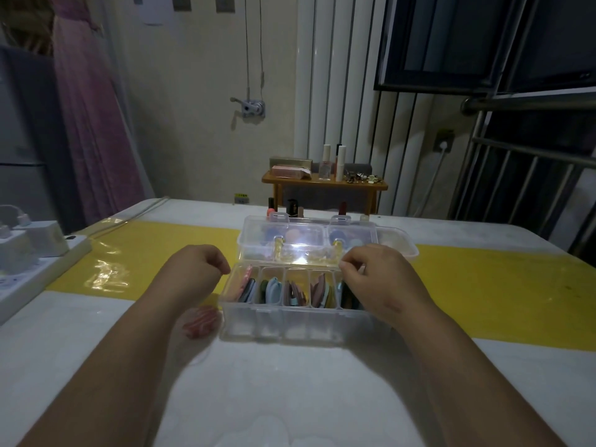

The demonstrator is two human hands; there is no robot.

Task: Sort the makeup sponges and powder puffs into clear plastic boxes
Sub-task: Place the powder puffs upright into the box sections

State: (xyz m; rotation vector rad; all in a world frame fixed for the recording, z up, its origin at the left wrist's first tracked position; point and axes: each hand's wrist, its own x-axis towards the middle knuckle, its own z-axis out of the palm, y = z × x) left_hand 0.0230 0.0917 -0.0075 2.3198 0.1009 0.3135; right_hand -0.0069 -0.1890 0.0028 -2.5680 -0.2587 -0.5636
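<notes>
A clear plastic box (290,321) with several compartments stands in front of me, its lid (306,243) tilted up and back. Puffs and sponges (292,291) in pink, blue, green and dark tones stand on edge in the compartments. My left hand (196,269) hovers at the box's left end, fingers curled with nothing in them. My right hand (371,275) rests at the box's right rear corner, fingertips pinched near the lid's edge; whether it grips the lid I cannot tell. A pink striped puff (201,321) lies on the table left of the box, under my left wrist.
A second clear box (400,243) with puffs sits behind the lid. Small bottles (292,208) stand behind it. A wooden shelf (322,185) with cosmetics is at the far edge. A white power strip with chargers (35,253) is at the left. A yellow mat (483,285) crosses the table.
</notes>
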